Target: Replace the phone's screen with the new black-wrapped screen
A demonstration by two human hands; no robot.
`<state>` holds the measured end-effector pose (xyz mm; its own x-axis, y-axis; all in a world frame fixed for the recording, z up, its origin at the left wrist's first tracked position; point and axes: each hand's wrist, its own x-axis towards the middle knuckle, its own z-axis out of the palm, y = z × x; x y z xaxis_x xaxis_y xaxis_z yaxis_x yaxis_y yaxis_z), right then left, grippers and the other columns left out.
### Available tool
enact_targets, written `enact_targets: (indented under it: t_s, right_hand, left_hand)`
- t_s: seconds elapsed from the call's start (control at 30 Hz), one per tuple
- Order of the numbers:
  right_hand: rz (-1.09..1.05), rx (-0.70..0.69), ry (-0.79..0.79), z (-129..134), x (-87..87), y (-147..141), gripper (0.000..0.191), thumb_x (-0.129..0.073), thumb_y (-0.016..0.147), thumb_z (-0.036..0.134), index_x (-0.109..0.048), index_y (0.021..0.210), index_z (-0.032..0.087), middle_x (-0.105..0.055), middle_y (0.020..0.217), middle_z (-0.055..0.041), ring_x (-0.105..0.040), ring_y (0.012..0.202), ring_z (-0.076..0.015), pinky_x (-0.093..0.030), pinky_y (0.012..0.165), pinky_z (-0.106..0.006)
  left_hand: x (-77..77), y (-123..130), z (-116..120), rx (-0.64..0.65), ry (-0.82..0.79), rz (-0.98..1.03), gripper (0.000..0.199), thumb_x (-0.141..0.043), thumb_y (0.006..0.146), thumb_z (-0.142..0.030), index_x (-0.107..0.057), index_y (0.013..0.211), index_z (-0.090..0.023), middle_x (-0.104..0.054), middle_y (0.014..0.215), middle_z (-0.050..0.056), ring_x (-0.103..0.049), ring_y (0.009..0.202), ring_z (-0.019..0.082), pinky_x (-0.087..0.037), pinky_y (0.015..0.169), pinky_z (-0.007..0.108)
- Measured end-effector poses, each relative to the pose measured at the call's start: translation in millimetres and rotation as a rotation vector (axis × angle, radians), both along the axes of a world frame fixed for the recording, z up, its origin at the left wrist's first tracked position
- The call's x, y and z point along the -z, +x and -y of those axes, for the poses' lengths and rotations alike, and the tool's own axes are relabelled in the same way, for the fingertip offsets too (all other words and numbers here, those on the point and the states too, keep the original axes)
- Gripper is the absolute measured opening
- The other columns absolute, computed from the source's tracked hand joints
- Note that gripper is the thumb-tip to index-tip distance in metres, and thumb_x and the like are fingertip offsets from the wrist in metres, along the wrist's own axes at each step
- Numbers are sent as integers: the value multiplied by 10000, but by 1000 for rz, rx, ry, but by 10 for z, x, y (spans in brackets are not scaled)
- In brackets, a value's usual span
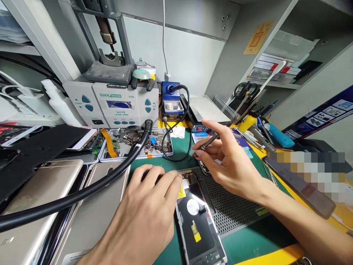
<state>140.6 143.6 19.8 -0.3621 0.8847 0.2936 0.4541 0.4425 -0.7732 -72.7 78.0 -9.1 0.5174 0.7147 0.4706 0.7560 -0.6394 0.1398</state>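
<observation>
An opened phone [195, 221], its black inner side facing up with yellow stickers and a white round one, lies on the green mat [242, 243]. My left hand [154, 202] rests palm down beside it, fingers spread and slightly bent, fingertips at the phone's upper left corner; the thumb is hidden. Between thumb and fingers, my right hand [228, 158] holds a slim dark screwdriver [205, 144], its thin tip slanting down left above the mat. Just under this hand is a small phone part [203, 167], partly covered.
A grey hot-air station [116, 106] stands behind, its black hose [110, 180] crossing the left side. Beneath it, a tray [129, 158] holds circuit boards. Several phones [104, 198] lie at left. A perforated dark pad [234, 209] and another phone [300, 187] are at right.
</observation>
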Motion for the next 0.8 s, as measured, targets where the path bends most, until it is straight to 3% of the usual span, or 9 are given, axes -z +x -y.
enact_targets:
  t_s: [0.13, 0.27, 0.4, 0.8]
  right_hand:
    - [-134, 13, -58, 5, -68, 6, 636, -648, 929, 196, -341, 1465, 347, -690, 1050, -56, -716, 884, -230, -628, 817, -436]
    - [-407, 41, -270, 18, -179, -21, 620, -737, 889, 274, -403, 1410, 310, -718, 963, -50, -728, 892, -243, -665, 787, -444]
    - [-525, 7, -428, 68, -246, -50, 641, -772, 870, 276, -413, 1401, 283, -745, 956, -59, -751, 840, -233, -677, 780, -440]
    - [-552, -15, -441, 168, -292, -84, 594, -751, 890, 238, -436, 1390, 302, -752, 957, -46, -756, 816, -211, -676, 788, -386]
  left_hand:
    - [-42, 10, -9, -69, -12, 115, 300, -480, 876, -54, -676, 1083, -148, -706, 979, 59, -605, 894, 252, -456, 803, 453]
    - [-70, 16, -14, -192, -122, 359, 155, -577, 910, -154, -653, 1038, -195, -689, 952, 16, -619, 894, 198, -483, 810, 393]
    - [-74, 25, -1, -194, -237, 525, 116, -654, 871, -158, -654, 965, -226, -698, 915, -34, -642, 885, 142, -504, 787, 305]
    - [-124, 38, 1, -94, -194, 506, 123, -607, 911, -122, -629, 837, -218, -658, 799, -34, -583, 773, 144, -443, 705, 317]
